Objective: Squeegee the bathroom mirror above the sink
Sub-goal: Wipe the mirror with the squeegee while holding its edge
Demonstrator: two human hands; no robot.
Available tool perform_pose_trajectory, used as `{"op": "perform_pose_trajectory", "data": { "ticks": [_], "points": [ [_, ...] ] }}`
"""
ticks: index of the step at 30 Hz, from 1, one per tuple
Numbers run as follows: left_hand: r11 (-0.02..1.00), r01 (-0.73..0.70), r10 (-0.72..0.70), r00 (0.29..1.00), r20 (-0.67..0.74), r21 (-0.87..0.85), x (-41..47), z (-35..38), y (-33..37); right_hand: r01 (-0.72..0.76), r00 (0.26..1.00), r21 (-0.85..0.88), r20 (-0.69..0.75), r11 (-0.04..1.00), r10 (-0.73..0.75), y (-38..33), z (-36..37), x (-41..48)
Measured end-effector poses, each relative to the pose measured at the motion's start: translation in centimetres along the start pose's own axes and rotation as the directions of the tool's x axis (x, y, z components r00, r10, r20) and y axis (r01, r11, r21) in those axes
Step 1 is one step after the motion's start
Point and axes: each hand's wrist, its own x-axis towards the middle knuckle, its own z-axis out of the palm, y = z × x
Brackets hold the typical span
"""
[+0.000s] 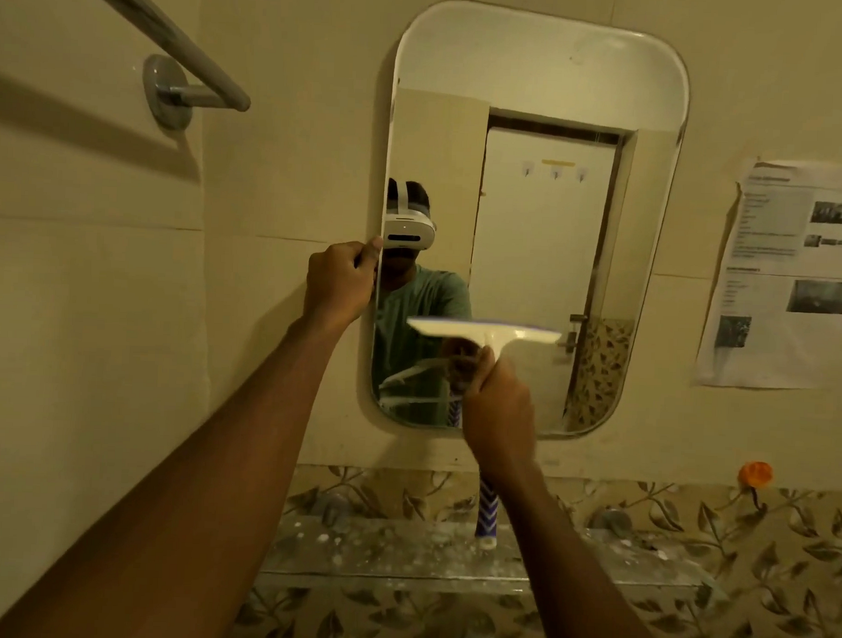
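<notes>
The left hand (pixel 339 280) grips the mirror's (pixel 551 84) left edge; the right hand (pixel 499 407) grasps the white squeegee (pixel 485 331), level across the mirror's lower half, open glass above.

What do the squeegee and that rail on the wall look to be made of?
The squeegee looks like white plastic, matte, with a blue-and-white patterned handle; the blade edge is too blurred to judge. The towel rail seems polished metal, likely chrome or steel: it shines and carries bright streaks.

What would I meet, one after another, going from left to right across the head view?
Towel bar → left hand gripping the mirror edge → squeegee held by the right hand → printed paper.
</notes>
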Motion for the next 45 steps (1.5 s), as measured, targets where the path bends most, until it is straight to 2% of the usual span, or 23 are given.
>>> {"op": "perform_pose_trajectory", "data": {
  "ticks": [3,9,11,15,19,24,29,31,34,36,38,41,45],
  "points": [
    [0.999,-0.014,0.014,1.000,0.002,0.031,-0.9,0.1,-0.6,-0.061,0.998,-0.079,-0.007,0.995,0.061,1.2,1.3,-3.0],
    [1.000,0.006,-0.007,0.999,0.035,0.026,-2.5,0.2,-1.8,-0.117,0.987,-0.204,0.081,0.972,0.136,2.3,2.2,-6.5],
    [0.999,0.017,-0.018,0.998,0.052,0.028,-3.0,0.2,-2.2,-0.106,0.988,-0.208,0.084,0.972,0.126,1.3,1.7,-5.9],
    [0.999,0.029,-0.031,0.998,0.058,0.036,-3.0,0.1,-2.4,0.004,1.000,-0.057,0.019,0.998,-0.002,-2.0,0.5,-1.5],
    [0.999,0.032,-0.034,0.998,0.062,0.031,-3.0,0.1,-2.5,0.070,0.990,-0.079,0.127,0.994,-0.059,-2.1,1.1,-0.9],
    [0.999,0.031,-0.032,0.997,0.076,0.014,-2.8,0.1,-2.9,0.232,0.935,-0.341,0.336,0.911,-0.112,2.2,1.5,-5.5],
    [0.999,0.027,-0.029,0.996,0.083,0.027,-3.3,0.4,-3.4,0.335,0.897,-0.443,0.419,0.831,-0.138,3.8,-0.2,-5.7],
    [0.999,0.030,-0.032,0.996,0.079,0.024,-3.8,0.6,-4.0,0.425,0.854,-0.397,0.473,0.813,-0.215,3.4,-0.5,-5.3],
    [0.999,0.047,-0.047,0.997,0.069,0.010,-4.5,0.9,-4.8,0.590,0.745,-0.314,0.568,0.744,-0.350,1.7,0.7,-4.6],
    [0.998,0.059,-0.060,0.997,0.055,0.011,-4.8,1.1,-5.0,0.656,0.686,-0.300,0.620,0.693,-0.381,0.9,1.8,-3.8],
    [0.998,0.056,-0.057,0.998,0.032,0.027,-5.0,1.3,-5.0,0.695,0.659,-0.329,0.646,0.639,-0.384,0.8,2.3,-3.0],
    [0.998,0.045,-0.046,0.999,0.016,0.052,-5.0,1.5,-5.0,0.717,0.660,-0.378,0.638,0.586,-0.396,1.9,1.9,-2.0],
    [0.997,0.052,-0.052,0.999,0.010,0.049,-4.9,1.6,-5.1,0.677,0.681,-0.397,0.658,0.620,-0.321,5.6,-0.1,-1.3]
  ]
}}
